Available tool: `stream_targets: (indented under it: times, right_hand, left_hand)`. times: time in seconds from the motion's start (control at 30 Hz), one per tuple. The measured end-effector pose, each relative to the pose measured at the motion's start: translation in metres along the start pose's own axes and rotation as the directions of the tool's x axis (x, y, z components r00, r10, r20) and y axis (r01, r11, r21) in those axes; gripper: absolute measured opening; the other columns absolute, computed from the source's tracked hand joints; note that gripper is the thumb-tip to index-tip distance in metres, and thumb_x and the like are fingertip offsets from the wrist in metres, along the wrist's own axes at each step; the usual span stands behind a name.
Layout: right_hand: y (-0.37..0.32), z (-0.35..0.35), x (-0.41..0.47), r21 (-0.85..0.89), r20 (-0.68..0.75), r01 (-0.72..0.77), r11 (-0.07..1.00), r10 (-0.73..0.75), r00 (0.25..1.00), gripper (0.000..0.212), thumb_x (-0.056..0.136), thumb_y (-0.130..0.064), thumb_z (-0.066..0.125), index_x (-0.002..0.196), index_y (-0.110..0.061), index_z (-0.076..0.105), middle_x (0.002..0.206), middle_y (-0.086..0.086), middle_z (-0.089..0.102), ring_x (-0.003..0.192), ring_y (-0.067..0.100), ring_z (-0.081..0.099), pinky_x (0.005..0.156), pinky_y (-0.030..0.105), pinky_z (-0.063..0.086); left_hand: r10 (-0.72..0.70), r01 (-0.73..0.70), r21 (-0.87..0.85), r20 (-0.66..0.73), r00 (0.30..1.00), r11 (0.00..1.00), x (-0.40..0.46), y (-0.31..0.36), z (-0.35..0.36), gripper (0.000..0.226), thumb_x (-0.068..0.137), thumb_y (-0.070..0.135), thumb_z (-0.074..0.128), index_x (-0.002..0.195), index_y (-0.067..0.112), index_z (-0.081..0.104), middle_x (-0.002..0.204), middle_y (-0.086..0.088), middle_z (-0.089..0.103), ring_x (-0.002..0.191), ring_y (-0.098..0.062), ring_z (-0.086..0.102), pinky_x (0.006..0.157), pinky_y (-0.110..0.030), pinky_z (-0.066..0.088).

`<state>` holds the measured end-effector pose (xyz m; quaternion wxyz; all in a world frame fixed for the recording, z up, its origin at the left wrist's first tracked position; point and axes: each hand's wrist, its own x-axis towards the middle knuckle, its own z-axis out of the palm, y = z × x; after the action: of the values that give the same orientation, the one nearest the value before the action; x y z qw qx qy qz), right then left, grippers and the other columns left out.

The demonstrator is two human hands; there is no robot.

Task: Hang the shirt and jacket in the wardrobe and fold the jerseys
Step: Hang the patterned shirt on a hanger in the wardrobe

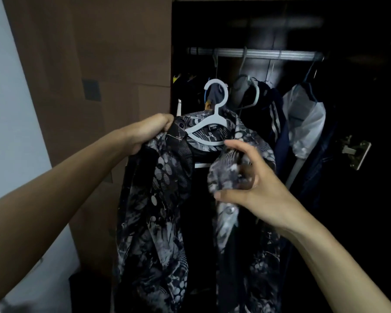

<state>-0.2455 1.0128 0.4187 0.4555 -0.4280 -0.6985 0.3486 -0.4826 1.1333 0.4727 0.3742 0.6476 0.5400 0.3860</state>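
Seemingly one shirt point(167, 199), one hanger point(209, 129), two hands: left hand point(149, 129), right hand point(255, 184).

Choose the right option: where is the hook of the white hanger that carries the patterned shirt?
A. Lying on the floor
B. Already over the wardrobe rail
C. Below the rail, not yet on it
C: the white hanger with the patterned shirt has its hook in the air, clearly below the wardrobe rail.

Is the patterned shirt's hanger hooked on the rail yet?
Not yet. The white hanger hook sits free, below the rail, while the left hand holds up the shirt.
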Motion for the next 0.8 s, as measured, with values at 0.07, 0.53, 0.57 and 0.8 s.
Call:
stream_targets:
  times: [0.07,0.53,0.57,0.8]
  right_hand:
    - [0.006,0.006,0.004,0.287,0.036,-0.163,0.944,0.16,0.986,0.101,0.074,0.008,0.082,0.141,-0.055,0.042,0.117,0.011,0.066,0.085,0.019,0.073,0.077,0.032,0.061]
    - [0.05,0.028,0.024,0.857,0.203,-0.351,0.378,0.378,0.903,0.032,0.07,-0.008,0.085,0.1,-0.006,0.076,0.106,0.014,0.076,0.081,0.018,0.07,0.083,0.032,0.062]
    - [0.052,0.031,0.025,0.851,0.119,-0.292,0.436,0.382,0.917,0.043,0.068,-0.007,0.088,0.108,-0.007,0.07,0.101,0.01,0.076,0.076,0.014,0.067,0.073,0.029,0.062]
    - [0.054,0.043,0.017,-0.103,-0.392,0.329,0.939,-0.342,0.854,0.029,0.094,-0.004,0.07,0.113,-0.021,0.056,0.086,-0.002,0.06,0.076,0.009,0.061,0.072,0.021,0.049]
  left_hand:
    - [-0.017,0.017,-0.008,0.03,0.999,1.0,-0.004,0.001,0.0,0.028,0.078,0.01,0.036,0.056,0.027,0.032,0.053,0.006,0.037,0.051,-0.014,0.032,0.053,-0.029,0.026]
    - [-0.045,0.03,0.226,0.061,0.997,0.974,-0.012,0.002,0.002,0.056,0.073,0.067,0.075,0.078,0.012,0.076,0.084,0.001,0.078,0.083,-0.016,0.074,0.077,-0.03,0.056]
    - [-0.027,0.019,0.23,0.032,0.999,0.973,-0.011,0.001,0.005,0.055,0.071,0.068,0.076,0.071,0.013,0.072,0.081,0.001,0.077,0.08,-0.015,0.073,0.071,-0.027,0.053]
    - [-0.012,0.023,0.218,-0.051,0.999,0.976,0.001,-0.003,0.019,0.053,0.067,0.064,0.081,0.071,0.012,0.074,0.064,0.007,0.074,0.066,-0.008,0.071,0.056,-0.021,0.047]
